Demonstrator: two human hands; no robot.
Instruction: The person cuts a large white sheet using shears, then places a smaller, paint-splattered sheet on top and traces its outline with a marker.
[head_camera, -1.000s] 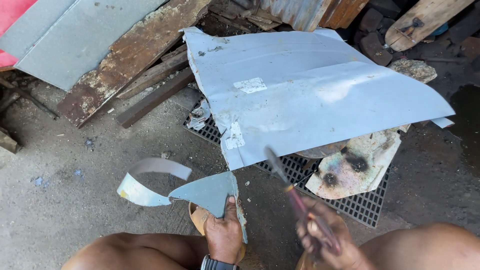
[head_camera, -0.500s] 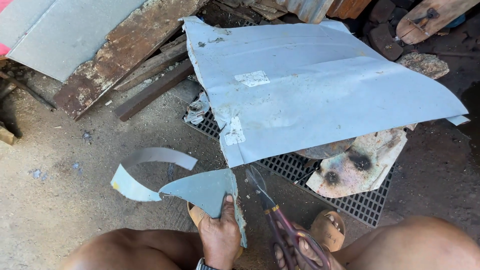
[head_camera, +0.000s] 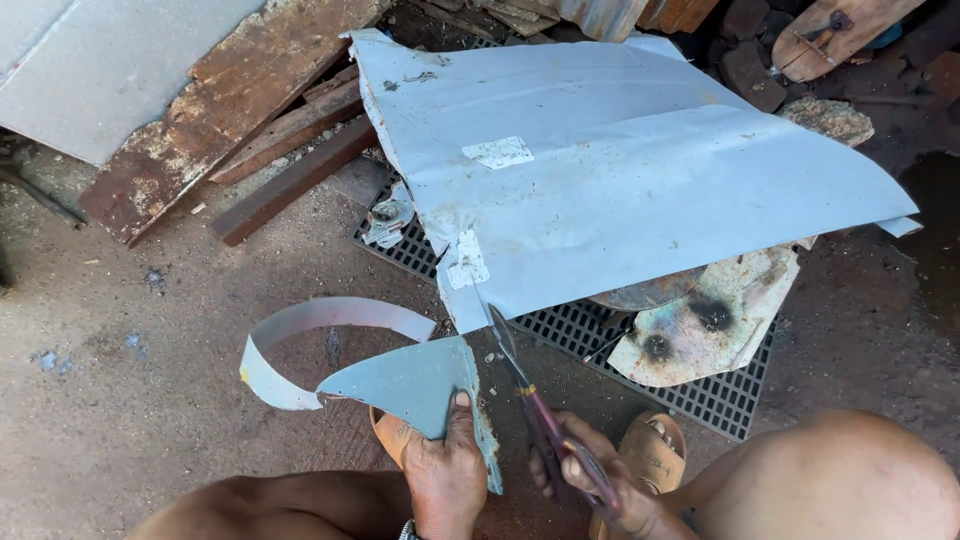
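Observation:
A large pale blue metal sheet (head_camera: 620, 190) lies bowed over a black grate (head_camera: 730, 390) on the ground. My right hand (head_camera: 600, 485) grips the red handles of tin snips (head_camera: 520, 375), whose blades meet the sheet's near edge. My left hand (head_camera: 445, 475) holds a cut, pointed piece of the sheet (head_camera: 405, 385) next to the snips. A narrow curled metal strip (head_camera: 310, 325) trails from that piece to the left. Both knees frame the bottom of the view.
Rusty steel plates and angle bars (head_camera: 250, 130) lean at the upper left. A scorched round metal plate (head_camera: 700, 325) rests on the grate under the sheet. Sandalled feet (head_camera: 655, 445) sit near the snips. Wood scraps (head_camera: 830, 35) and stones lie at the upper right.
My right hand has moved the snips left and forward until the blades reach the sheet's edge. The left hand keeps hold of the cut piece.

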